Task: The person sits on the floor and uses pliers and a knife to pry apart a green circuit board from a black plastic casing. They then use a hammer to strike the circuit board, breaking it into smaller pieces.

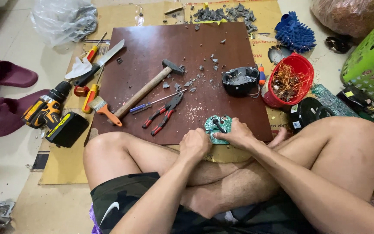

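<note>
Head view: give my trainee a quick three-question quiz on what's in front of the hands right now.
1. True or false: both hands touch the green circuit board.
2. Which tool lies closest to the left hand: A hammer, B red-handled pliers, C cordless drill?
3. What fills the red bucket?

Key: 1 true, the right hand presses on it too. 2 B. 3 tangled copper-coloured wire.

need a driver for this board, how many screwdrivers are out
3, more may be hidden: a blue-handled screwdriver beside the hammer, a yellow-handled screwdriver left of the board, a red-and-yellow screwdriver by the knife.
</note>
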